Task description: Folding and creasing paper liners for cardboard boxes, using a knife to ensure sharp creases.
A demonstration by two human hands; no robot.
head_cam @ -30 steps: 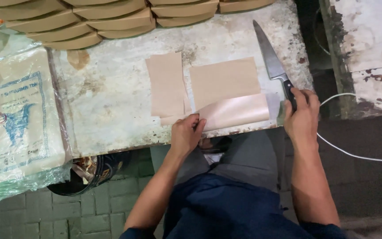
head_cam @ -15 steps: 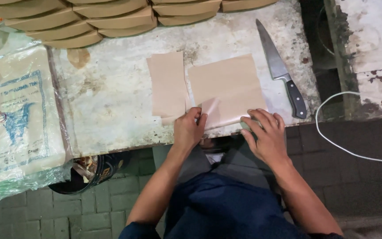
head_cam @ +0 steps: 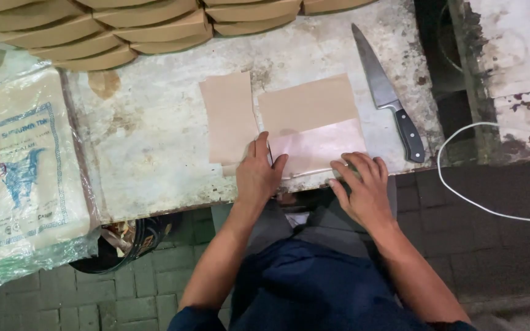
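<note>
Head view: a folded brown paper sheet (head_cam: 314, 132) is pressed flat at the worn table's (head_cam: 154, 159) near edge by the left hand (head_cam: 260, 175) and right hand (head_cam: 363, 190), fingers spread, gripping nothing. One cut strip (head_cam: 228, 116) lies beside it; the knife (head_cam: 387, 92) is set down apart, right.

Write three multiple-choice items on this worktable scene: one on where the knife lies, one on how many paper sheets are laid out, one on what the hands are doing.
1. Where does the knife lie?
A. right of the paper sheets
B. on the plastic bag
C. in the right hand

2. How many brown paper sheets lie on the table?
A. one
B. two
C. five

3. What state are the hands in?
A. both gripping the knife
B. both raised off the table
C. both pressing on the folded sheet's near edge

Answers:
1 A, it rests on bare tabletop, handle toward the person.
2 B, a narrow sheet and a wider folded sheet.
3 C, left hand and right hand rest there.
</note>
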